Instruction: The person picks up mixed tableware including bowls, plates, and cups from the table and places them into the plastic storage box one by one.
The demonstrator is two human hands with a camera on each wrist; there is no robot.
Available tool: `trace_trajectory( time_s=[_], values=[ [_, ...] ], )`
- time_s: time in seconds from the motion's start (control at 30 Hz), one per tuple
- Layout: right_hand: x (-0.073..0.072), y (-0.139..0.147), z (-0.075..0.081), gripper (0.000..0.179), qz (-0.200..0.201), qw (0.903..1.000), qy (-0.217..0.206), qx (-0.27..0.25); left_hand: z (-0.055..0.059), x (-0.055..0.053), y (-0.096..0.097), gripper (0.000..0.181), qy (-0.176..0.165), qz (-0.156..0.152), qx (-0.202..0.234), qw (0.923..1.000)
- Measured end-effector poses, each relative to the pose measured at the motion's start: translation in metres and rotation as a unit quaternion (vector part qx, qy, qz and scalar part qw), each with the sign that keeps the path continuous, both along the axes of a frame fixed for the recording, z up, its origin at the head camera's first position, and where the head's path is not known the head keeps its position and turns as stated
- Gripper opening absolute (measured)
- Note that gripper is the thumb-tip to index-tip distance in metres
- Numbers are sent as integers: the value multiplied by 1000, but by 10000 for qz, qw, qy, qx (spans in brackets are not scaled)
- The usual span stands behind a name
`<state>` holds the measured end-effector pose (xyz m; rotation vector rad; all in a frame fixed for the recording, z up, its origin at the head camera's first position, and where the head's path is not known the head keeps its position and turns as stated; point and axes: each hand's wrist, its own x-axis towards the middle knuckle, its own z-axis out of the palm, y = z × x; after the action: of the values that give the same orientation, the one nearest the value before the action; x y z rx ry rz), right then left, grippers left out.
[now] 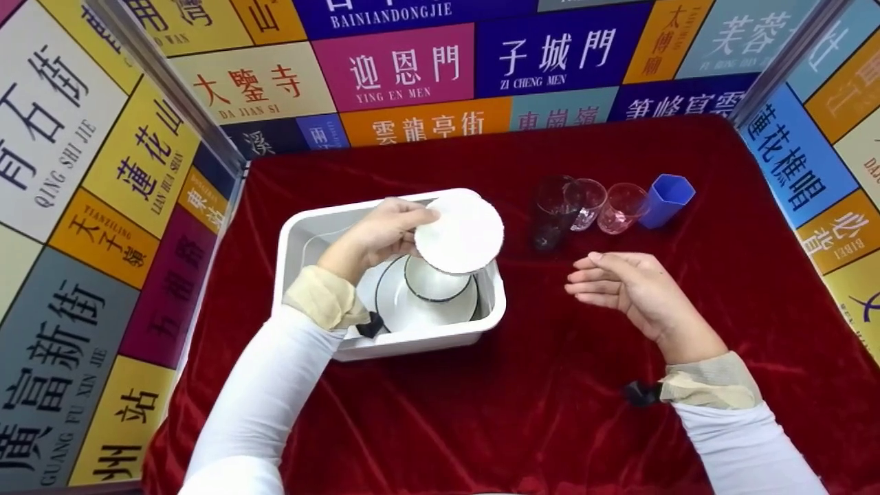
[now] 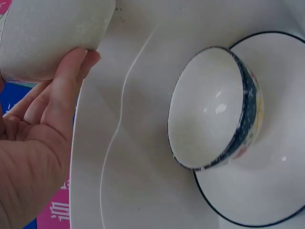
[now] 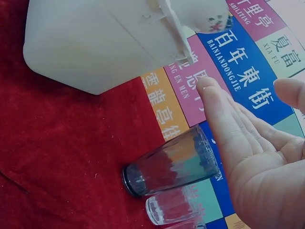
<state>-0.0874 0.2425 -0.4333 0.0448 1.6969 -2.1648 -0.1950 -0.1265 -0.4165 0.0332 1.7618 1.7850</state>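
My left hand (image 1: 377, 234) pinches a round white bowl (image 1: 460, 234) by its edge, thumb on the near face, above a white plastic tub (image 1: 412, 348). Inside the tub, a second bowl (image 2: 205, 109) with a dark blue patterned rim band leans over a white plate (image 2: 267, 195) with a dark rim line. The held bowl partly covers that second bowl in the head view. To the right of the tub, my right hand (image 1: 629, 282) hovers with fingers extended and thumb apart, holding nothing. A dark tall glass (image 3: 169, 162) stands nearest to it.
Behind my right hand stand a clear glass (image 1: 588, 206), a pinkish glass (image 1: 622, 208) and a blue angular cup (image 1: 667, 199). Dark red velvet cloth (image 1: 412, 426) covers the table. Panels printed with characters (image 1: 399, 72) enclose the back and sides.
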Motion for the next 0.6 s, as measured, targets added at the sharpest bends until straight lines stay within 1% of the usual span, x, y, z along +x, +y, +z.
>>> trace_trajectory(
  time_s=[0.17,0.33,0.6],
  values=[
    [1,3,-2,27,-18,10000,-10,-80,-4,-4,-10,22,-69,104,-219,9997],
    [2,5,-5,28,17,9998,-52,-188,-9,-6,-16,19,-92,140,-336,9993],
    [3,5,-9,28,-24,9997,-108,-207,-15,-8,-20,15,-115,32,-462,9989]
  ],
)
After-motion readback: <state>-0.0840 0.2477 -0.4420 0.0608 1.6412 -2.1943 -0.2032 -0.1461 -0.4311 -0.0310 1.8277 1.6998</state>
